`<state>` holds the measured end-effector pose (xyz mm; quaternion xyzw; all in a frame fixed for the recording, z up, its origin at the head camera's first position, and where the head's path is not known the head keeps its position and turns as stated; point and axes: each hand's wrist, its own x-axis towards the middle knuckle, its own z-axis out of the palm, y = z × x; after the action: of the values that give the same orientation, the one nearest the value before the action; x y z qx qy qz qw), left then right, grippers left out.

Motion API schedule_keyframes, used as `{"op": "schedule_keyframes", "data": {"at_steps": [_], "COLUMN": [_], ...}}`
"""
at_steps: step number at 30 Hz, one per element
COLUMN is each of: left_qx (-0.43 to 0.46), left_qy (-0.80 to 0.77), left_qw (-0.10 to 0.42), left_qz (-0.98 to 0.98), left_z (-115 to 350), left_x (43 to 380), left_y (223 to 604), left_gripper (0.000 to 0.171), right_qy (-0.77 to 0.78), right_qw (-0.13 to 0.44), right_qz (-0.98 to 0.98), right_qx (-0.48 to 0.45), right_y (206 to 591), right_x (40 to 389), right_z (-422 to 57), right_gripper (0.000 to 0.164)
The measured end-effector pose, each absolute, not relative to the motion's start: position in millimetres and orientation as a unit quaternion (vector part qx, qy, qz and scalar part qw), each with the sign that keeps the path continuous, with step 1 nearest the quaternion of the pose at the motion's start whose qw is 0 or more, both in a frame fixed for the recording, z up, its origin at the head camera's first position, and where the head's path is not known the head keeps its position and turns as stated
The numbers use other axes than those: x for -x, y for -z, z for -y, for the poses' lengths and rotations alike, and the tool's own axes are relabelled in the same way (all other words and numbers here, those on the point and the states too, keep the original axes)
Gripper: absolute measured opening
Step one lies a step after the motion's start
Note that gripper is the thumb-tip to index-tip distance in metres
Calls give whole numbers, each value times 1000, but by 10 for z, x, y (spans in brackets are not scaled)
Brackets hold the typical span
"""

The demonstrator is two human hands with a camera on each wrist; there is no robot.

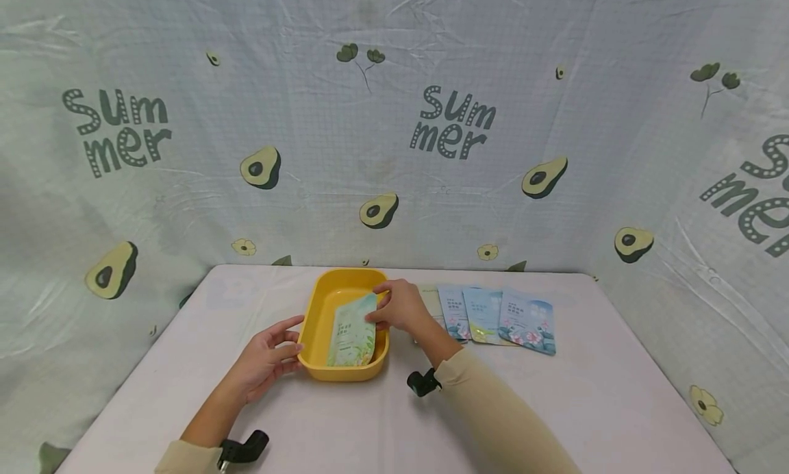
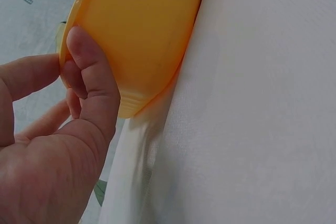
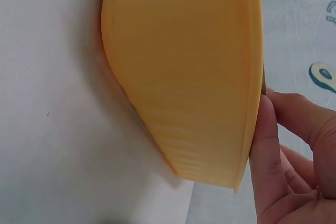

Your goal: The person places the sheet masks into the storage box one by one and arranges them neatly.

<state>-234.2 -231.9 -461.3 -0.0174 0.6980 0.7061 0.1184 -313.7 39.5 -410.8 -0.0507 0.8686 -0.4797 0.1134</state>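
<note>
A yellow plastic tray [image 1: 345, 374] stands on the white-covered table. In it, a pale green sheet mask packet [image 1: 353, 330] leans with its right side raised. My right hand [image 1: 401, 306], at the tray's right rim, pinches that packet's right edge between thumb and fingers. Only a thin dark edge of the packet shows past the rim in the right wrist view. At the left side, my left hand [image 1: 268, 357] holds the tray by its rim. The left wrist view shows the thumb [image 2: 86, 53] against the outer wall, with other fingers partly hidden behind it.
Right of the tray lie several flat packets in an overlapping row: a blue floral one [image 1: 455, 313], a light blue and yellow one [image 1: 483, 316], another blue floral one [image 1: 529, 321]. A pale packet [image 1: 429, 299] lies partly behind my right hand. Patterned cloth [image 1: 308, 118] surrounds the table.
</note>
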Motion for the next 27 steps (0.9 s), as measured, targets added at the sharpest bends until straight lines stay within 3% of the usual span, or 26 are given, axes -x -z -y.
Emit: {"op": "schedule_keyframes", "data": {"at_steps": [15,27], "left_qx": [28,29], "left_qy": [-705,-705], "left_qw": [119,120], "left_qz": [-698,-698], "left_z": [2305,2300], "left_x": [2356,2351], "left_y": [4616,4620], "left_gripper": [68,69], "right_qy": [478,553], "right_qw": [102,77], "right_qz": [-871,-828], "right_qx": [54,51], "right_y": [4116,4277], "right_x": [3057,2967], "right_z": [-491,-893], "right_gripper": [57,55]}}
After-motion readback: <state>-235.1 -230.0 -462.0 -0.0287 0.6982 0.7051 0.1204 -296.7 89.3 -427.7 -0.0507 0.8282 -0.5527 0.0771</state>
